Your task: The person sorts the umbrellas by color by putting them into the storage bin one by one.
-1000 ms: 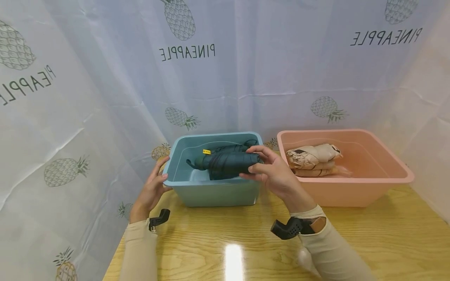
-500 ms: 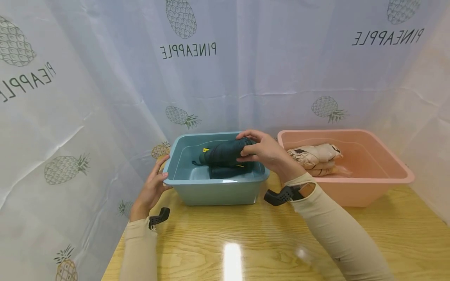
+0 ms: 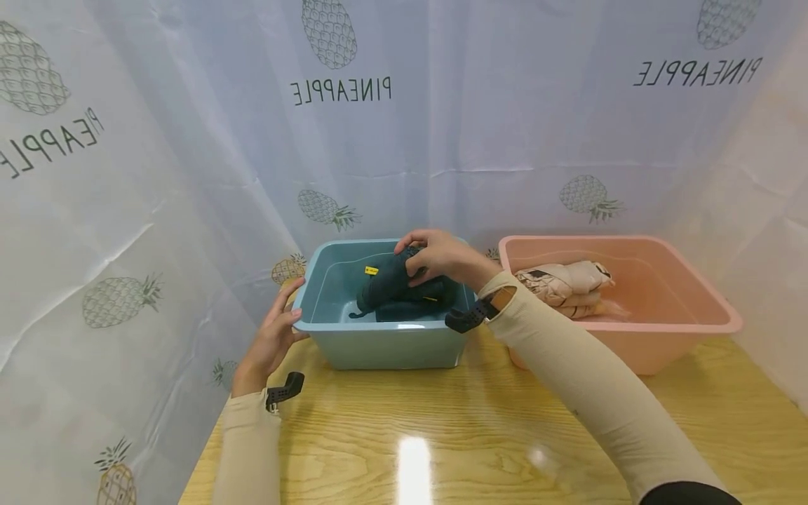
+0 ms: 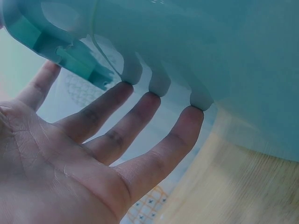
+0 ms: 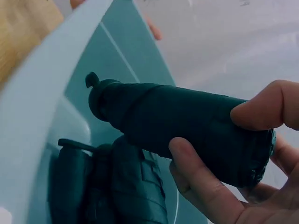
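Note:
My right hand [image 3: 438,254] holds a folded dark green umbrella [image 5: 177,121] by its wide end, thumb on one side and fingers on the other. The umbrella tilts down to the left, its handle end and small strap lowest, inside the blue bin [image 3: 391,347]. Beneath it lie other folded dark green umbrellas [image 5: 135,182], partly hidden; a yellow tag [image 3: 371,271] shows beside them. At the bin's left end rests my left hand [image 3: 273,337], with nearly straight fingers [image 4: 154,154] whose tips press the outer wall below the rim.
A pink bin [image 3: 631,344] stands to the right, with beige folded bundles [image 3: 568,284] at its left side. Both bins sit on a wooden table [image 3: 353,435]. Behind them hangs a white curtain [image 3: 492,126] with pineapple prints.
My right hand has carried the umbrella left and turned its handle end downward over the other umbrellas. The left hand has stayed at the bin's left end.

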{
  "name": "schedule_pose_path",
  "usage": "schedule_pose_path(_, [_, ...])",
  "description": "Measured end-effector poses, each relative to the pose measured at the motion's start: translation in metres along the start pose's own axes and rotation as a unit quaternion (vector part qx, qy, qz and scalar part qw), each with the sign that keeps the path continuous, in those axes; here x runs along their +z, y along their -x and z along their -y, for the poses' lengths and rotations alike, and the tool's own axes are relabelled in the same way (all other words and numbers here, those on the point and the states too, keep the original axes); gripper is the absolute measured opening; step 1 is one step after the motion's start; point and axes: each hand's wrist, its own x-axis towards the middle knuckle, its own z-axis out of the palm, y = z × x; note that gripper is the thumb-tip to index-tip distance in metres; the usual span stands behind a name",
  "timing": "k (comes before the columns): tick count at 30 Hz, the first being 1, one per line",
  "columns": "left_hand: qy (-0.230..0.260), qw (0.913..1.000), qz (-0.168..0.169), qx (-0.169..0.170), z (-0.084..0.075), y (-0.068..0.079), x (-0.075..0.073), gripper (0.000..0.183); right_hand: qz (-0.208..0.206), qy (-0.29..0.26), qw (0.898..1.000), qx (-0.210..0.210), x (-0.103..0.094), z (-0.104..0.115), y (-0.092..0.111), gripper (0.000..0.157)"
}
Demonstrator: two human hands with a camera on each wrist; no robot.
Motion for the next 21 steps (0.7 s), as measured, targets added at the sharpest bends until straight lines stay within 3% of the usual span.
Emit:
schedule_pose_path(11, [0.007,1.0,0.001,-0.003,0.002,0.0,0.0,0.063,0.089,0.074,0.993,0.034,0.001,-0.013,-0.03,0.039])
schedule_pose_path(21, [-0.001,1.0,0.001,0.001,0.002,0.0,0.0,0.063,0.08,0.097,0.99,0.059,-0.002,-0.014,-0.039,0.038])
